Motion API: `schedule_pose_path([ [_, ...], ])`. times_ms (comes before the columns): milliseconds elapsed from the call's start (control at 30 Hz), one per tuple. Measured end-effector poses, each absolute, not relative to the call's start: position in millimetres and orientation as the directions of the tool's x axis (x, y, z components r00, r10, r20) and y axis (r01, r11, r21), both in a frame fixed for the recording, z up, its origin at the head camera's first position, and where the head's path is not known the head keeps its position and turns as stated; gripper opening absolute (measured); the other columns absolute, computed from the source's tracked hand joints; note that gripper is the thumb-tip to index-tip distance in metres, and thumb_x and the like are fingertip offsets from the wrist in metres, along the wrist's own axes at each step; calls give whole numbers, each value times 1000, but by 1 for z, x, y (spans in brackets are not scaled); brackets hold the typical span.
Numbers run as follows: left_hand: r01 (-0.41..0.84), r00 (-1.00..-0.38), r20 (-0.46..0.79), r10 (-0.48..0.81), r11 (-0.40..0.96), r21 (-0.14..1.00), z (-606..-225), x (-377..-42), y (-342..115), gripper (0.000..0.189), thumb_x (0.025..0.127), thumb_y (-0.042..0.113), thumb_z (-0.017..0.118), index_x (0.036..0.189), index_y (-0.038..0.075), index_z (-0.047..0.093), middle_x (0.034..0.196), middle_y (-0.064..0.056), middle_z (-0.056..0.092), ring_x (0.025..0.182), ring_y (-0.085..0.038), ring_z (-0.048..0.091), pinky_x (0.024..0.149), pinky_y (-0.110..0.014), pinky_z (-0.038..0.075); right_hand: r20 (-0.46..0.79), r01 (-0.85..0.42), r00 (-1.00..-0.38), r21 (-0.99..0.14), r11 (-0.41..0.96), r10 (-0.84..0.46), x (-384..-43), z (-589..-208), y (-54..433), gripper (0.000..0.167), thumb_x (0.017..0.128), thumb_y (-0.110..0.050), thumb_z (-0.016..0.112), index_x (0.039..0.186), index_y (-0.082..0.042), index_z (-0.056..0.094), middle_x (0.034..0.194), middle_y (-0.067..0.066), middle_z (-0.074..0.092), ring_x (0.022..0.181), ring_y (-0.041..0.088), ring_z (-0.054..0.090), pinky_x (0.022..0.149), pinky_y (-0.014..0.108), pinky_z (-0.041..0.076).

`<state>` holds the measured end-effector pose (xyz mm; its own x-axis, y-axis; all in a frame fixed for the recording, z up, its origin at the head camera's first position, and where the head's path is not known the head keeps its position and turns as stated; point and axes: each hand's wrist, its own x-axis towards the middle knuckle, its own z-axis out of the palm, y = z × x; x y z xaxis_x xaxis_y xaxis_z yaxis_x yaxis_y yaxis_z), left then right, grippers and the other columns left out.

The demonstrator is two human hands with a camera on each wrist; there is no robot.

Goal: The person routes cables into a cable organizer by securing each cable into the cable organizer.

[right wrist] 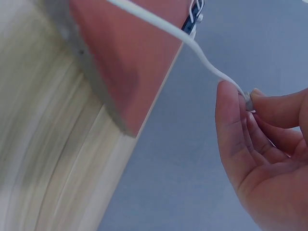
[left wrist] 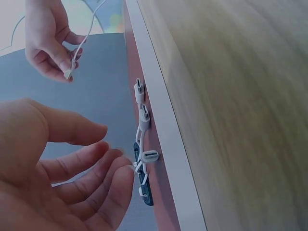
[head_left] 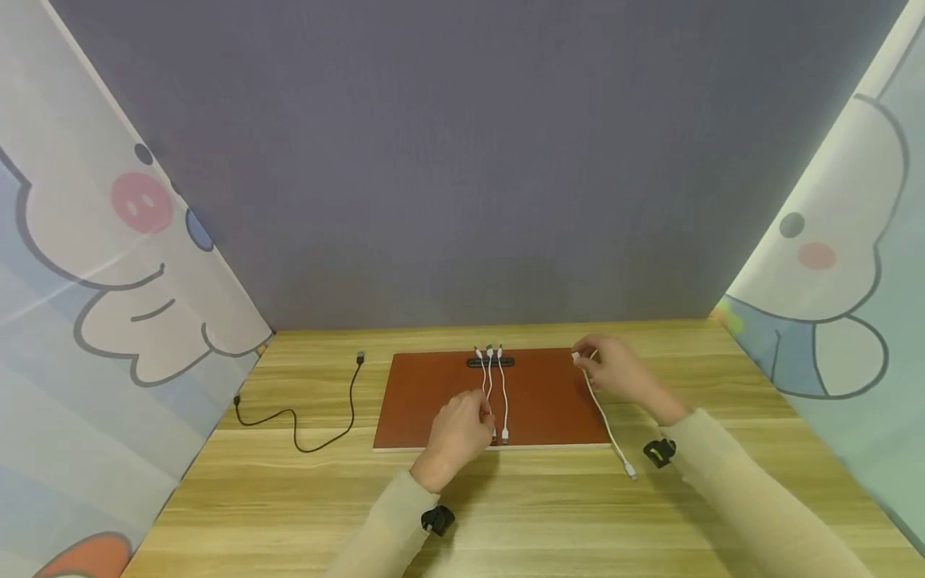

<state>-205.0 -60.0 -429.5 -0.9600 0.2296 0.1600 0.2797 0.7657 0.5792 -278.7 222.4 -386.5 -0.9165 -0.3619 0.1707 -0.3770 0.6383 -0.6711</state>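
My right hand (head_left: 614, 368) pinches one end plug of a white charging cable (head_left: 601, 417) above the right end of a reddish-brown board (head_left: 426, 397). The cable's other plug hangs down near the board's front right corner. In the right wrist view, thumb and fingertips meet on the plug (right wrist: 248, 101). Over the middle of the board, my left hand (head_left: 461, 427) is loosely curved; its wrist view shows thumb and fingers apart, with nothing between them. Beside it, three white cables (head_left: 504, 395) run from a black cable holder (head_left: 508, 362) toward the board's front edge, their plugs (left wrist: 144, 118) facing forward.
A black USB cable (head_left: 295, 425) lies in a loose curve on the wooden table (head_left: 564, 514), left of the board. Behind the table stands a dark grey panel (head_left: 462, 177). Cartoon-printed curtains (head_left: 72, 241) hang on both sides.
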Motion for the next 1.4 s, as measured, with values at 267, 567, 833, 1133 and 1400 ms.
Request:
schedule_pose_path([
  [267, 301, -954, 181, 241, 744, 596, -430, -203, -54, 4, 96, 12, 67, 92, 12, 67, 84, 2, 62, 56, -8, 48, 51, -28, 42, 171, -378, -912, -706, 599, -374, -268, -385, 202, 22, 97, 1, 64, 118, 6, 65, 95, 16, 67, 60, 25, 65, 54, 40, 57],
  [567, 315, -947, 156, 282, 700, 641, -430, -205, -44, 3, 95, 17, 70, 96, 14, 68, 84, 7, 61, 69, -7, 54, 60, -27, 46, 198, -390, -898, -771, 504, -393, -258, -378, 179, 22, 98, -1, 64, 119, 5, 65, 101, 16, 70, 71, 30, 70, 61, 44, 59],
  [833, 390, -882, 113, 458, 574, 720, -433, -200, -33, 23, 97, 19, 68, 116, 6, 69, 102, 3, 67, 90, -8, 62, 78, -24, 51, 261, -443, -876, -771, 458, -407, -251, -372, 167, 22, 97, 0, 64, 119, 4, 65, 98, 13, 70, 71, 27, 69, 61, 42, 59],
  [1133, 316, -891, 110, 440, 429, 846, -435, -197, -25, 26, 97, 17, 68, 119, 3, 68, 109, -2, 71, 94, -9, 66, 83, -26, 53, 278, -422, -888, -809, 410, -367, -248, -359, 154, 22, 98, -3, 65, 120, 2, 66, 92, 10, 68, 66, 25, 68, 63, 43, 59],
  [1400, 294, -904, 128, 409, 373, 880, -435, -195, -23, 15, 99, 14, 65, 109, 4, 71, 100, 0, 72, 90, -8, 68, 81, -28, 54, 303, -408, -898, -845, 346, -320, -250, -354, 147, 23, 97, -1, 67, 119, 4, 66, 93, 15, 67, 69, 26, 69, 64, 42, 60],
])
